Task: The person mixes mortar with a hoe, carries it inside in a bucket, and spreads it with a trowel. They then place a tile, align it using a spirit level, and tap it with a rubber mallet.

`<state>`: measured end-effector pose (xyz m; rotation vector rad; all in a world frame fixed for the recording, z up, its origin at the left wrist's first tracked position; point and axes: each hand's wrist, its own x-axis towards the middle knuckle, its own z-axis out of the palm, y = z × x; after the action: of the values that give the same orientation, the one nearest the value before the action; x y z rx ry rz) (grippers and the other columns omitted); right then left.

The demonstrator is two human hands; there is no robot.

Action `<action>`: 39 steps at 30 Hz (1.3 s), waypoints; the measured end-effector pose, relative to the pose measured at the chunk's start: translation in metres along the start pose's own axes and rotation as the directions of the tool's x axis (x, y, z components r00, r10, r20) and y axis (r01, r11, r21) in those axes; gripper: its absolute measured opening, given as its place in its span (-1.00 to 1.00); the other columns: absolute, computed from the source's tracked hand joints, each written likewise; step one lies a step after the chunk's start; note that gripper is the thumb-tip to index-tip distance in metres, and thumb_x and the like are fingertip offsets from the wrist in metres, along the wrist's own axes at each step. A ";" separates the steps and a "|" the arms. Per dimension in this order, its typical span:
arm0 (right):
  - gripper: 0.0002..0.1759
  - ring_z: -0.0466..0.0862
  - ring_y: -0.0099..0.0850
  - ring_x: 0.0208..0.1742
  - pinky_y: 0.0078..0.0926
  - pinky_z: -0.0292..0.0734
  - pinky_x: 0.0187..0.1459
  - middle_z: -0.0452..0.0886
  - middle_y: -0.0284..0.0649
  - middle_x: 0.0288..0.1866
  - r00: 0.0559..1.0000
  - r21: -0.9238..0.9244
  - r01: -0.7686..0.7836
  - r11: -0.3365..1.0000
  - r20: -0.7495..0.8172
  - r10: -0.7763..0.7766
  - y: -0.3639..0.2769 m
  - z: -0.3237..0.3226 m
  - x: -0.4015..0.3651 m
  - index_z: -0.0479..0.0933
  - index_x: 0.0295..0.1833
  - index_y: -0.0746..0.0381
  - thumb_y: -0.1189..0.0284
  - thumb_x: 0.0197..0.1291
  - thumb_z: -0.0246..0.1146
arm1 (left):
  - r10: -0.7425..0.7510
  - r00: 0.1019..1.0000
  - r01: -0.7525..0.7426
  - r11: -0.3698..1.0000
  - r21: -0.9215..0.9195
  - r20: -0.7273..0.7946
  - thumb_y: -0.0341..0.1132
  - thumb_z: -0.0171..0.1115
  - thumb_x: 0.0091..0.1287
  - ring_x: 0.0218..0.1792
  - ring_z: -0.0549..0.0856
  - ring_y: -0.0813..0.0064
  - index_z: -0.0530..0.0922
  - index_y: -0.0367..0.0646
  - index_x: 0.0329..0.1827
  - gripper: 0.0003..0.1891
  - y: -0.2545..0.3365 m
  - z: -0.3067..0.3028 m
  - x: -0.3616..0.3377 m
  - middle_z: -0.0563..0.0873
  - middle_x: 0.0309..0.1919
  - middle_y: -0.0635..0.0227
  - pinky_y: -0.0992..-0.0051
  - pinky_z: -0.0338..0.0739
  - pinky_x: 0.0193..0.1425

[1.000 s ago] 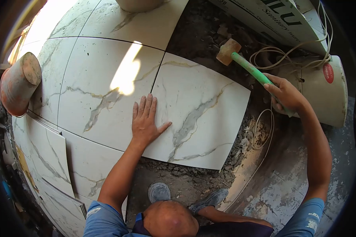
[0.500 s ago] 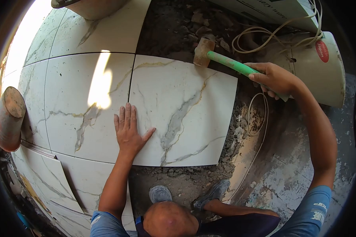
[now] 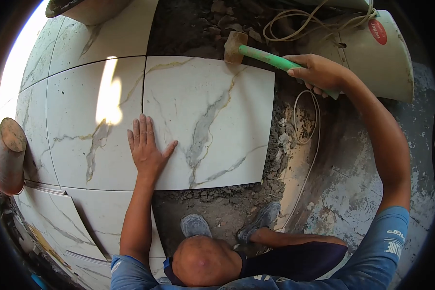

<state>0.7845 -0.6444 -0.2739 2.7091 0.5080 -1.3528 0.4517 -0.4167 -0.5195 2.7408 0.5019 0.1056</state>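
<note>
My left hand (image 3: 147, 150) lies flat, fingers spread, across the joint between two marbled white tiles, partly on the right tile (image 3: 241, 125) and partly on the left tile (image 3: 72, 116). Nothing is held in it. My right hand (image 3: 319, 75) is wrapped round the green handle of a mallet (image 3: 266, 58). The mallet's brownish head (image 3: 235, 47) is at the far edge of the right tile, over its rim; whether it touches the surface I cannot tell. Grey mortar shows along the tile's near and right edges.
A pale cylindrical container (image 3: 382, 63) with a red label and a looped cable (image 3: 295, 29) are at the upper right. A slant-topped cylinder (image 3: 9, 154) stands far left, near stacked tiles (image 3: 58, 217). Dark rubble (image 3: 188, 29) lies beyond the tile. My shoes (image 3: 195, 225) are on the mortar bed.
The view has shifted, so tiles, container and cable appear higher and further left. My left hand remains flat at the joint, and my right hand still holds the mallet at the far edge.
</note>
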 end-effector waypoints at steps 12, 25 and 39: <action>-0.38 0.67 -0.25 0.04 -0.38 0.53 0.06 0.58 0.05 0.20 0.786 0.342 0.333 0.879 -0.615 -0.059 0.091 0.286 -0.100 0.22 0.50 0.19 0.31 0.37 0.16 | -0.039 0.994 0.030 0.996 0.088 0.106 0.34 0.07 0.27 0.59 -0.05 0.13 0.01 -0.16 0.59 -0.01 0.009 0.005 -0.051 -0.01 0.58 0.07 0.03 -0.25 0.59; -0.53 0.66 0.11 -0.27 -0.10 0.55 -0.28 0.63 0.11 -0.23 0.656 0.352 0.425 0.834 -0.754 -0.016 0.043 0.402 -0.113 0.34 0.26 0.21 0.33 0.31 0.24 | -0.286 0.949 0.286 0.958 0.018 0.131 0.18 0.34 0.16 0.54 0.05 -0.12 0.04 -0.54 0.48 0.09 0.049 -0.013 -0.120 0.04 0.50 -0.28 0.04 -0.05 0.56; -0.51 0.61 0.25 -0.23 0.16 0.49 -0.19 0.62 0.19 -0.25 0.914 0.582 0.030 0.813 -0.346 0.214 0.055 0.503 -0.156 0.29 0.22 0.15 0.23 0.24 0.21 | -0.382 0.908 0.375 0.924 0.074 0.172 0.28 0.23 0.19 0.56 -0.13 -0.15 -0.11 -0.54 0.51 0.17 0.067 -0.004 -0.115 -0.08 0.52 -0.29 -0.05 -0.22 0.56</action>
<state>0.3308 -0.8415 -0.4618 3.4814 -0.0579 -1.0493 0.3662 -0.5150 -0.4937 2.5986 0.9780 -0.2549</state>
